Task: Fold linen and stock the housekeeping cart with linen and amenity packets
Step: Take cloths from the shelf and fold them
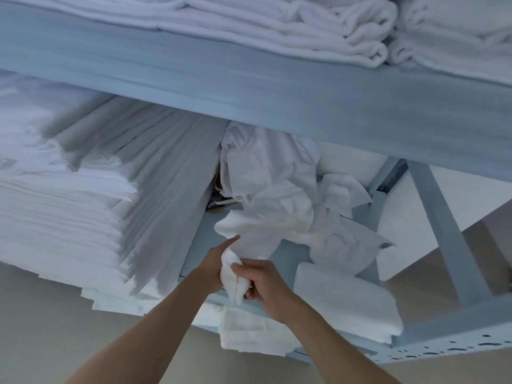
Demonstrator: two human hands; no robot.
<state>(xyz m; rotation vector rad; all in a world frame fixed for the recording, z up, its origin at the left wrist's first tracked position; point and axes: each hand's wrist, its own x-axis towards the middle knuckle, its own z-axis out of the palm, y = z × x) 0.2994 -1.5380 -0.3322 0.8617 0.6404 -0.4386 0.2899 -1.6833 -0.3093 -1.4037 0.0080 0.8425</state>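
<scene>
- A blue-grey metal shelf (277,87) is carrying a tall stack of folded white sheets (69,212) at the left.
- A crumpled white towel (266,225) is trailing off its front edge.
- The left hand's (214,263) grip and the right hand's (263,281) grip are both clenching around the towel's end.
- No writing is showing anywhere.

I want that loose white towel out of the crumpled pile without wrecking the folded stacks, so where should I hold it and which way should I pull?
Keep hold of the free corner bunched between your left hand and right hand. The loose towel trails back into the crumpled pile, so probably draw it toward you and slightly right, away from the tall folded stack on the left.
</scene>
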